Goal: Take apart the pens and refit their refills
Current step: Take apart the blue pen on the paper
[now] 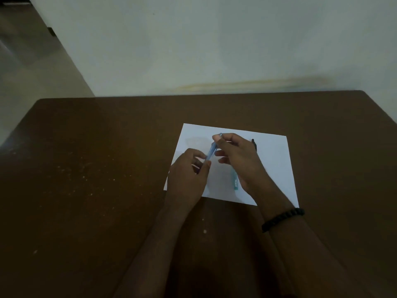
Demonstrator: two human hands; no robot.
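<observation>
Dim light, view from above. Brown desk against a pale wall, with a white sheet of paper lying right of centre. Both hands work over the paper. A light blue pen is held between them, clear of the sheet as far as can be told. Its long axis runs on a diagonal: near end low and to the left, far end higher and to the right, the thin tip just showing past the right fingers near the far edge of the paper. Left hand pinches the near, lower end between thumb and fingertips, the fingers curled in narrow around it. Right hand grips the far, upper end between thumb and forefinger, the other fingers loosely bent below. Whether the pen is whole or partly pulled apart cannot be told; the picture is soft there. A dark pen lies on the paper just beyond the right hand, mostly hidden by it. A small teal item rests on the paper under the right palm, too blurred to name. A black bead bracelet sits on the right wrist. Pale specks dot the desk at left.
</observation>
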